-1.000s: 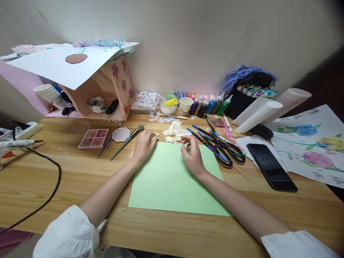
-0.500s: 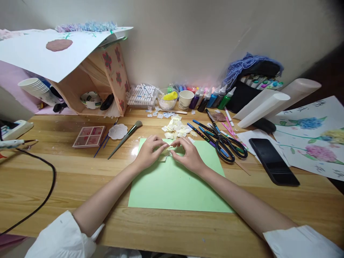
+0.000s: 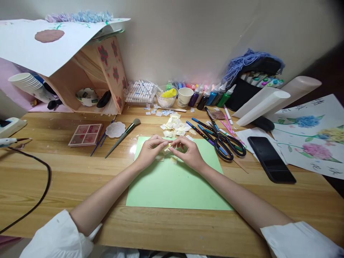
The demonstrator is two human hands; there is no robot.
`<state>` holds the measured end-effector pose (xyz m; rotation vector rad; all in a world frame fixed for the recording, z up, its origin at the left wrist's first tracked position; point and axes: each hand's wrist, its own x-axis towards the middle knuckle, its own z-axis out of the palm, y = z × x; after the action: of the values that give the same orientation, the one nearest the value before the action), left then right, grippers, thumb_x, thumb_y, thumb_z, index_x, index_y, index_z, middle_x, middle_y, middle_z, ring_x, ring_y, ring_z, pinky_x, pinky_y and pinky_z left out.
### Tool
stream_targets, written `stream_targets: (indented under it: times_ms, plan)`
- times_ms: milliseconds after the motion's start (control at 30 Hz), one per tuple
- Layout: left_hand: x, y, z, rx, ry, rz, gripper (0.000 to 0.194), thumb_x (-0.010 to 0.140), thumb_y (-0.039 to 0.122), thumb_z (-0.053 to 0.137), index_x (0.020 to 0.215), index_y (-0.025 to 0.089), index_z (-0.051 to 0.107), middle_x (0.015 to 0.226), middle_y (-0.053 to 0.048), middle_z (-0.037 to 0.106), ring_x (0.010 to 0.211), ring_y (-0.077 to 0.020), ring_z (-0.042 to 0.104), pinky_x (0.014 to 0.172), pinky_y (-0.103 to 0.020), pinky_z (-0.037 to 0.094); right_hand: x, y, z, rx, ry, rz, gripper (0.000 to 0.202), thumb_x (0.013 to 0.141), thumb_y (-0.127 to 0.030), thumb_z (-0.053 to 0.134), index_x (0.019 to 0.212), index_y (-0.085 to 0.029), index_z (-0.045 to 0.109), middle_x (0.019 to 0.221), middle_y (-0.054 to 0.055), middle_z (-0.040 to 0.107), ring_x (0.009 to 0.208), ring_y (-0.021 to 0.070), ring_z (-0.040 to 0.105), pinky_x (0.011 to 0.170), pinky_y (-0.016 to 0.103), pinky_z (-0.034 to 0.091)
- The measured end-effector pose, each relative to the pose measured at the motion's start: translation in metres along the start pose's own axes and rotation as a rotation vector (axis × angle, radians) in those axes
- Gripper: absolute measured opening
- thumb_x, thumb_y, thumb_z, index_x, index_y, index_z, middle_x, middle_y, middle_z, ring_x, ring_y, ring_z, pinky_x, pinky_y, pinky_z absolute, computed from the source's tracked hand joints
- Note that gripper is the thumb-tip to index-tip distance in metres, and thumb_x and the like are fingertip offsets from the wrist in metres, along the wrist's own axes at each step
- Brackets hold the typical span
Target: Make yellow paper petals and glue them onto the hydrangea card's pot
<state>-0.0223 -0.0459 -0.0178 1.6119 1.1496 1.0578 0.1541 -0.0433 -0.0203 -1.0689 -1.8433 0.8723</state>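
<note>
My left hand and my right hand meet fingertip to fingertip over the upper part of a light green paper sheet. Both are closed in a pinch on a small pale yellow paper piece, partly covered by the fingers. Two more yellowish scraps lie on the sheet just below the hands: a left scrap and a right scrap. Beyond the fingers, a loose pile of torn yellow paper spreads on the table at the sheet's far edge.
Black scissors lie across several pens at the right, beside a phone. A brush and a flower-shaped palette are at the left. Paint bottles, a paper cup and a clear bowl line the wall.
A yellow scrap now shows on the green sheet below my right fingertips. The hands stay together, with the fingers slightly shifted. The whole view has moved a little.
</note>
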Motion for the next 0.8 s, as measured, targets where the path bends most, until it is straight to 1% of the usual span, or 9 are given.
stream_targets:
  times_ms: [67,133,233,300,333,400,500,633,800]
  plan:
    - [0.0002,-0.0003,0.0019,-0.011,-0.006,-0.004,0.020,0.082,0.033,0.058,0.090,0.021,0.072,0.079,-0.004,0.060,0.081,-0.0161,0.056,0.076,-0.027,0.043,0.0001,-0.0004,0.0004,0.013,-0.012,0.011,0.009,0.081,-0.029,0.058,0.076,-0.022,0.059,0.074,0.001,0.058,0.066,0.0144,0.049,0.060,0.028,0.038]
    - [-0.0006,0.0004,0.0038,-0.009,0.015,-0.010,0.020,0.081,0.034,0.059,0.091,0.020,0.070,0.085,-0.004,0.064,0.082,-0.0161,0.057,0.076,-0.027,0.044,0.0002,-0.0007,0.0004,0.017,-0.017,0.012,0.009,0.081,-0.027,0.056,0.075,-0.021,0.058,0.073,0.001,0.057,0.065,0.0141,0.049,0.059,0.027,0.038]
    - [-0.0034,0.0032,0.0056,0.058,0.138,0.032,0.020,0.081,0.033,0.059,0.094,0.019,0.063,0.092,-0.005,0.063,0.079,-0.0142,0.057,0.076,-0.027,0.045,0.0003,-0.0005,0.0002,0.021,0.039,0.032,0.006,0.079,-0.024,0.056,0.074,-0.021,0.055,0.073,0.000,0.056,0.066,0.0136,0.049,0.058,0.026,0.039]
    - [-0.0052,0.0055,0.0060,0.138,0.194,0.090,0.015,0.081,0.031,0.059,0.087,0.018,0.060,0.086,-0.004,0.061,0.075,-0.0131,0.055,0.074,-0.026,0.044,0.0002,-0.0002,0.0003,0.029,0.087,0.055,0.006,0.079,-0.024,0.056,0.075,-0.021,0.054,0.073,0.000,0.055,0.065,0.0132,0.050,0.058,0.026,0.039]
    - [-0.0059,0.0064,0.0060,0.168,0.193,0.113,0.013,0.081,0.030,0.059,0.083,0.018,0.059,0.082,-0.003,0.060,0.073,-0.0129,0.054,0.072,-0.026,0.044,0.0001,-0.0001,0.0003,0.029,0.095,0.060,0.005,0.079,-0.024,0.056,0.075,-0.021,0.053,0.074,0.000,0.055,0.065,0.0132,0.050,0.058,0.026,0.040]
    - [-0.0065,0.0075,0.0061,0.198,0.152,0.142,0.012,0.081,0.029,0.058,0.077,0.018,0.060,0.078,-0.003,0.061,0.071,-0.0131,0.054,0.069,-0.025,0.044,-0.0001,-0.0004,0.0003,0.008,0.084,0.044,0.005,0.080,-0.024,0.056,0.076,-0.021,0.054,0.074,0.000,0.056,0.065,0.0134,0.050,0.060,0.026,0.041]
    - [-0.0064,0.0070,0.0064,0.197,0.109,0.164,0.010,0.080,0.027,0.059,0.077,0.018,0.063,0.076,-0.003,0.063,0.071,-0.0139,0.056,0.067,-0.026,0.044,-0.0004,-0.0014,-0.0001,-0.029,0.039,-0.010,0.006,0.081,-0.024,0.056,0.077,-0.021,0.056,0.075,0.001,0.057,0.067,0.0140,0.051,0.063,0.027,0.042]
    - [-0.0056,0.0048,0.0068,0.213,0.107,0.153,0.010,0.079,0.024,0.060,0.073,0.017,0.062,0.072,-0.003,0.062,0.070,-0.0141,0.056,0.064,-0.026,0.044,-0.0006,-0.0024,-0.0007,-0.031,0.007,-0.048,0.005,0.082,-0.023,0.056,0.078,-0.021,0.058,0.075,0.001,0.058,0.067,0.0138,0.051,0.063,0.027,0.042]
    - [-0.0050,0.0032,0.0064,0.213,0.097,0.151,0.006,0.077,0.020,0.060,0.072,0.016,0.061,0.072,-0.003,0.062,0.068,-0.0130,0.056,0.063,-0.025,0.044,-0.0004,-0.0013,0.0000,-0.044,0.001,-0.048,0.005,0.082,-0.021,0.055,0.078,-0.021,0.057,0.073,0.001,0.056,0.066,0.0136,0.049,0.062,0.027,0.041]
